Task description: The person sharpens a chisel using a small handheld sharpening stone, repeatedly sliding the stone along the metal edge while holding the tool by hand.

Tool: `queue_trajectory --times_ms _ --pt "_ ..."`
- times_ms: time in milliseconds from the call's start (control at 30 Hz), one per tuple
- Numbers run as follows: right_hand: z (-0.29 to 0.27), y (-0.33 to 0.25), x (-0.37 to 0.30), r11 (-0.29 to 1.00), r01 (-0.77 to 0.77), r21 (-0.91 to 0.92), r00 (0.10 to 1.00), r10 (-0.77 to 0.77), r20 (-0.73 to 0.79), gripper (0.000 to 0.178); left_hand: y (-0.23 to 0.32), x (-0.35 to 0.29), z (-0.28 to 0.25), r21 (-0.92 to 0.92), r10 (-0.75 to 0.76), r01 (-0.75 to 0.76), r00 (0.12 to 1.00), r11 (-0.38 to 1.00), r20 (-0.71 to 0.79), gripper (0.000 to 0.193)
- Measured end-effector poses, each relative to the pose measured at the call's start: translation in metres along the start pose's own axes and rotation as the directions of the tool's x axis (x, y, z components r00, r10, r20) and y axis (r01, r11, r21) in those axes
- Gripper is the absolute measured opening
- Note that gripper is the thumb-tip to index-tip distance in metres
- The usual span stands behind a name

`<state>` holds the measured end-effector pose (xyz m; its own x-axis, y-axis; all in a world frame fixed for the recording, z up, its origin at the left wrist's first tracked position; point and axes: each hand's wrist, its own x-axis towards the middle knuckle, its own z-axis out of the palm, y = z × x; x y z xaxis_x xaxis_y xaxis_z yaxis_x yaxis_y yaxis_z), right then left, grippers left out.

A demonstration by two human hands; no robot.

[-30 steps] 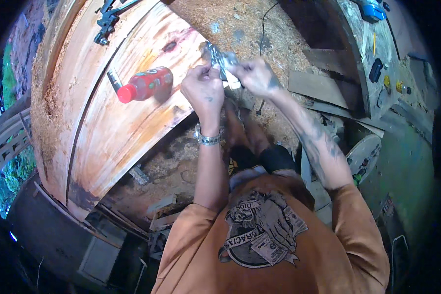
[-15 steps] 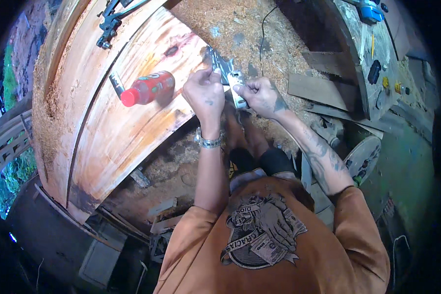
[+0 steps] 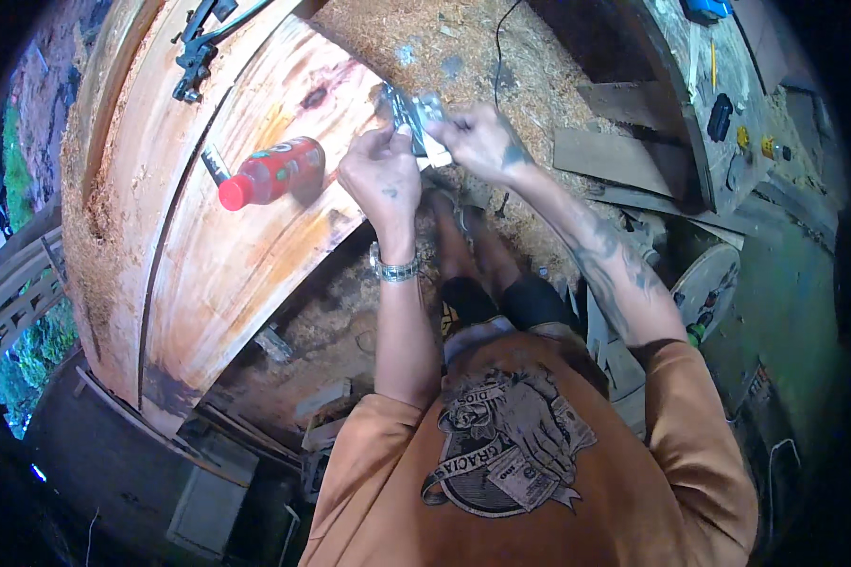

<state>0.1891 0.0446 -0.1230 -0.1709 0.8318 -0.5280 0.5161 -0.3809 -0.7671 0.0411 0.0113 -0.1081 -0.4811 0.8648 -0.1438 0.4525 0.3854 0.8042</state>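
My left hand (image 3: 381,178) is closed, thumb against fingers, on the near-left edge of a small shiny packet (image 3: 408,115), dark with a clear glossy skin. My right hand (image 3: 482,142) pinches the packet's right side, where a silvery-white flat piece (image 3: 436,151) shows below the fingers. Whether that piece is inside the packet or only against it, I cannot tell. Both hands are just off the right corner of a broad wooden slab (image 3: 246,246). On the slab, left of my left hand, lies a red bottle (image 3: 279,172) on its side, its cap toward the left.
A black metal clamp-like tool (image 3: 196,59) rests at the slab's far left. Sawdust (image 3: 459,47) covers the ground beyond my hands, crossed by a black cord (image 3: 499,57). At right, a workbench (image 3: 728,90) bears small tools; boards (image 3: 605,165) lie below it.
My right hand has come left toward my left hand, bringing the silvery-white piece over against the dark packet. Its back now shows more. The view has shifted slightly.
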Motion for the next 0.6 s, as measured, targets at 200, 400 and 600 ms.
queue_trajectory --times_ms 200,400,600 --pt "-0.006 0.0 -0.003 0.996 -0.049 -0.079 0.997 0.053 0.048 0.038 0.002 0.0 0.002 -0.014 -0.001 0.001 1.0 1.0 -0.001 0.025" --pt "0.008 0.014 -0.042 0.992 -0.04 0.12 0.999 0.035 0.036 0.044 -0.01 0.003 0.003 -0.018 0.032 -0.033 0.999 0.999 -0.032 0.024" --pt "-0.003 -0.009 0.007 0.997 -0.009 -0.072 1.0 0.008 -0.011 0.041 -0.004 0.002 -0.001 -0.009 -0.031 0.031 1.0 0.999 0.004 0.022"
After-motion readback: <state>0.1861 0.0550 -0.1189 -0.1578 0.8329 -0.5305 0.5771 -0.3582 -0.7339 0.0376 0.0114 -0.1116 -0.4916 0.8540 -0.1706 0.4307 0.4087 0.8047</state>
